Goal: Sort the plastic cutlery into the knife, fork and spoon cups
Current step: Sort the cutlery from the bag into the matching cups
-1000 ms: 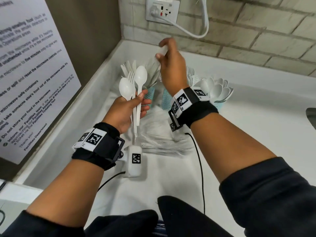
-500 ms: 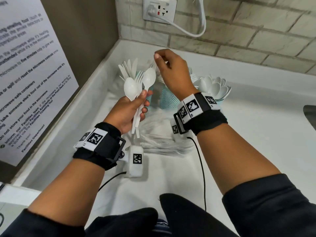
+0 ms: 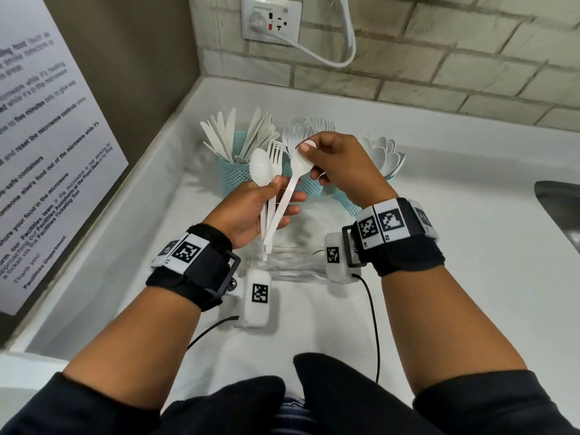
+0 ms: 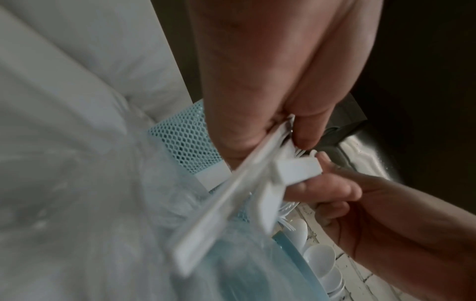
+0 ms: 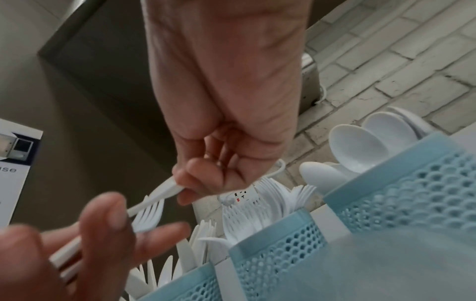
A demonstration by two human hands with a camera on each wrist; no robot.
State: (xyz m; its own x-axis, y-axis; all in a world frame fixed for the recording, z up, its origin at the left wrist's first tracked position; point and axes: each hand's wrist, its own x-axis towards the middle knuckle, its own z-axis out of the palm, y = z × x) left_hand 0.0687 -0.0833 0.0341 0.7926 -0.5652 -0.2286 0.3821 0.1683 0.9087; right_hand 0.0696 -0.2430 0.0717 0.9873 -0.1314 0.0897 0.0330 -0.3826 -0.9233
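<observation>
My right hand point(image 3: 340, 166) has come back down from above the cups, and its thumb and fingertips now pinch the bowl of a spoon point(image 3: 300, 163) whose handle my left hand point(image 3: 251, 211) grips along with another spoon point(image 3: 261, 167) and a fork point(image 3: 275, 153). So I judge this spoon is next to go. All of it hangs just in front of the fork cup point(image 3: 309, 183); the spoon cup point(image 3: 384, 157) stands right of that cup, the knife cup point(image 3: 235, 174) left.

White counter point(image 3: 470, 246) in corner, brick wall point(image 3: 470, 58) w/ outlet point(image 3: 271, 18), notice point(image 3: 47, 152) left.
</observation>
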